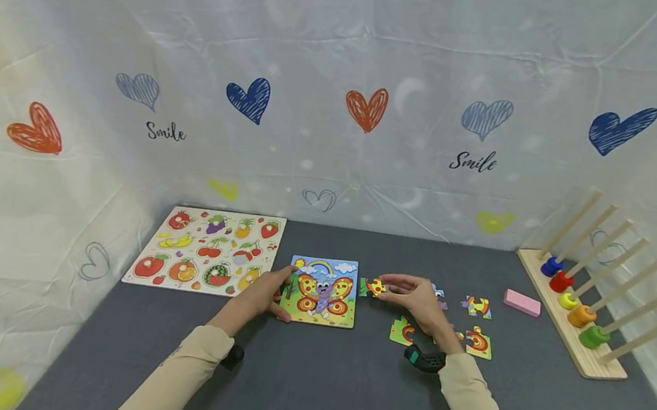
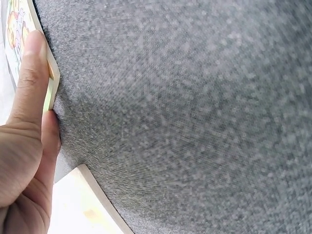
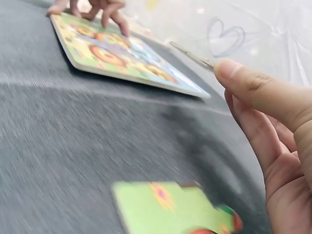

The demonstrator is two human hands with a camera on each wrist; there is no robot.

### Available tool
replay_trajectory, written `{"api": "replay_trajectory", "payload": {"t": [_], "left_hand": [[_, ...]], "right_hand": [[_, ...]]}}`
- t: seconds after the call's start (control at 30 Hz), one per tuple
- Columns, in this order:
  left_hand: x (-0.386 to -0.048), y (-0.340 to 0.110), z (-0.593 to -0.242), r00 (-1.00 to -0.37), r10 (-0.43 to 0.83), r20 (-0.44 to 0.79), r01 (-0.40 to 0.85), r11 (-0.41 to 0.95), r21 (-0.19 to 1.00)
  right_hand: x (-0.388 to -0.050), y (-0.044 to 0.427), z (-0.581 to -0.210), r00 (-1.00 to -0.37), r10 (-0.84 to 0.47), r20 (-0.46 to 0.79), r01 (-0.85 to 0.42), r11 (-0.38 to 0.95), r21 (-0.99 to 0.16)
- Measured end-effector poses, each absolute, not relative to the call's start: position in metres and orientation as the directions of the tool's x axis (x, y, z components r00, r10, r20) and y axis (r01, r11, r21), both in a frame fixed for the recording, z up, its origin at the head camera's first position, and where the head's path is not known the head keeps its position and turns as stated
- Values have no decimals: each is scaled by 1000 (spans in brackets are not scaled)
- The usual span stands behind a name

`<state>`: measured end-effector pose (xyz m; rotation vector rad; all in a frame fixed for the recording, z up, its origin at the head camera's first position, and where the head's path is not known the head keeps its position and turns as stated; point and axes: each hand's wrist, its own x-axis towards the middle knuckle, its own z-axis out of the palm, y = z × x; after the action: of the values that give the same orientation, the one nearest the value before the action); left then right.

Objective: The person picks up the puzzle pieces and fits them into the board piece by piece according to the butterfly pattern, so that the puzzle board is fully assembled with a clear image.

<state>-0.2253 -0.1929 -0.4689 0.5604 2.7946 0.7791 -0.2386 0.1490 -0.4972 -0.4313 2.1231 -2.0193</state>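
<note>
Puzzle piece (image 1: 372, 288) pinched in right fingers (image 1: 403, 281), left fingers (image 1: 282, 276) gripping butterfly board (image 1: 324, 296), ringed pegs (image 1: 610, 268)

"Where is there room to pass?"

"Over bare dark cloth (image 1: 308, 385) on the near side of the butterfly board (image 1: 324, 296)."

"And what stands in the way?"

"The left hand (image 1: 264, 292) grips the board's left edge; to its right come the right hand (image 1: 418, 300), loose puzzle pieces (image 1: 479, 345), a pink block (image 1: 521, 303) and a pegged rack (image 1: 562, 318)."

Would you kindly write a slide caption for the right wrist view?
Right hand pinching a puzzle piece, left hand on the butterfly board, a loose green piece in the foreground.
</note>
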Motion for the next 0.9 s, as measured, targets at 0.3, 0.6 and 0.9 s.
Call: {"api": "replay_trajectory", "payload": {"t": [0.3, 0.6, 0.9], "left_hand": [[-228, -195, -471, -905, 419, -68, 325, 787, 524], [-228, -193, -473, -909, 410, -80, 311, 792, 526], [-227, -193, -471, -915, 393, -92, 287, 793, 537]], "right_hand": [[-237, 118, -501, -940, -334, 64, -70, 5, -998], [-241, 83, -506, -917, -367, 154, -128, -93, -987], [-241, 49, -505, -935, -349, 54, -31, -71, -997]]}}
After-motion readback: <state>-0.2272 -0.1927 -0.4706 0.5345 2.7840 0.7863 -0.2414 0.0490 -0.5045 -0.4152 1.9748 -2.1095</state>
